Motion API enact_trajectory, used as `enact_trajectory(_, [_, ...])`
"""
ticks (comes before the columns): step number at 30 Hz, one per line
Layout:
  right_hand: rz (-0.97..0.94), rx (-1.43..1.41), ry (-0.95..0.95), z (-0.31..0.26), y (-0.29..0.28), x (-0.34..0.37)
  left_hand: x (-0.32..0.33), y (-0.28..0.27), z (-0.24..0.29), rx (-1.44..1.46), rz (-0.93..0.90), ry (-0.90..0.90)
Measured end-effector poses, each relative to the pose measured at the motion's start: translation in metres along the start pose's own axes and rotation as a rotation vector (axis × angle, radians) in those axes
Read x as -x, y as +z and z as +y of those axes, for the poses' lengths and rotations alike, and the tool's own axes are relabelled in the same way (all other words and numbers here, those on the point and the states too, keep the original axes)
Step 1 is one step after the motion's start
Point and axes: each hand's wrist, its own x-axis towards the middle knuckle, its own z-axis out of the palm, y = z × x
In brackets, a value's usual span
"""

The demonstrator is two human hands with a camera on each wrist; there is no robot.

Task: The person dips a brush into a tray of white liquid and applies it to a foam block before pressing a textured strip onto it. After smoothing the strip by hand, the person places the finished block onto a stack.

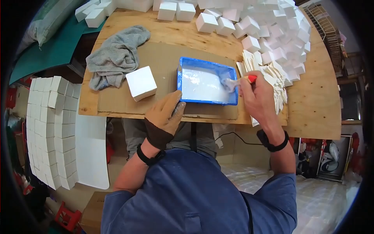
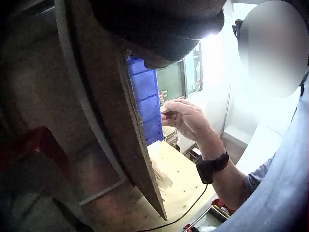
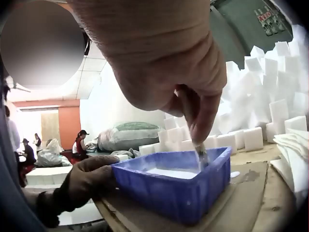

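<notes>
A blue plastic tray (image 1: 208, 103) of milky white liquid sits on the cardboard sheet. My right hand (image 1: 260, 95) pinches a brush (image 1: 230, 83) by its red-tipped handle, bristles down in the liquid at the tray's right end. In the right wrist view, the brush's lower end is inside the tray wall (image 3: 159, 193). My left hand (image 1: 165, 113), in a tan and brown glove, holds the tray's near left corner; that glove (image 3: 87, 179) is at the tray's edge in the right wrist view too. Left of the tray lies a white block (image 1: 142, 82).
A grey towel (image 1: 117, 56) lies at the table's left. White blocks (image 1: 272, 35) are heaped at the back right, beside a stack of thin cream sheets (image 1: 274, 84). More blocks (image 1: 50, 124) are stacked low at left. Cardboard (image 1: 163, 54) covers part of the wooden table.
</notes>
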Motion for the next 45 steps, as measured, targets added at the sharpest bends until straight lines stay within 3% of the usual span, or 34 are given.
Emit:
enact_trajectory(4, [0.077, -0.232, 0.2, -0.009, 0.003, 0.023, 0.0, -0.001, -0.002, -0.013, 0.012, 0.036])
enact_trajectory(8, [0.137, -0.54, 0.251, -0.001, 0.024, 0.035, 0.0, -0.001, -0.004, -0.026, 0.017, 0.05])
enact_trajectory(13, [0.087, -0.668, 0.136, -0.013, 0.038, 0.025, 0.0, -0.002, 0.001, -0.053, 0.018, 0.042])
enact_trajectory(16, [0.035, -0.413, -0.164, -0.02, 0.028, 0.011, 0.001, -0.002, 0.001, -0.024, 0.006, 0.02])
enact_trajectory(17, [0.041, -0.422, -0.166, -0.021, 0.027, 0.004, 0.001, -0.002, 0.001, -0.007, 0.0, 0.004])
enact_trajectory(20, [0.004, -0.073, -0.608, -0.026, 0.026, -0.023, 0.001, -0.001, 0.004, -0.018, 0.014, -0.002])
enact_trajectory(28, [-0.206, -0.202, -0.735, -0.015, 0.05, -0.043, 0.004, 0.005, -0.001, -0.038, 0.056, 0.023])
enact_trajectory(32, [-0.318, -0.138, -0.671, -0.009, 0.02, -0.028, 0.005, 0.008, -0.004, -0.056, 0.077, 0.046])
enact_trajectory(36, [-0.335, -0.142, -0.538, -0.008, -0.015, -0.027, 0.004, 0.006, -0.004, -0.073, 0.079, 0.054])
enact_trajectory(45, [-0.176, -0.132, -0.65, 0.005, 0.016, -0.054, 0.005, 0.007, -0.005, -0.109, 0.074, 0.07])
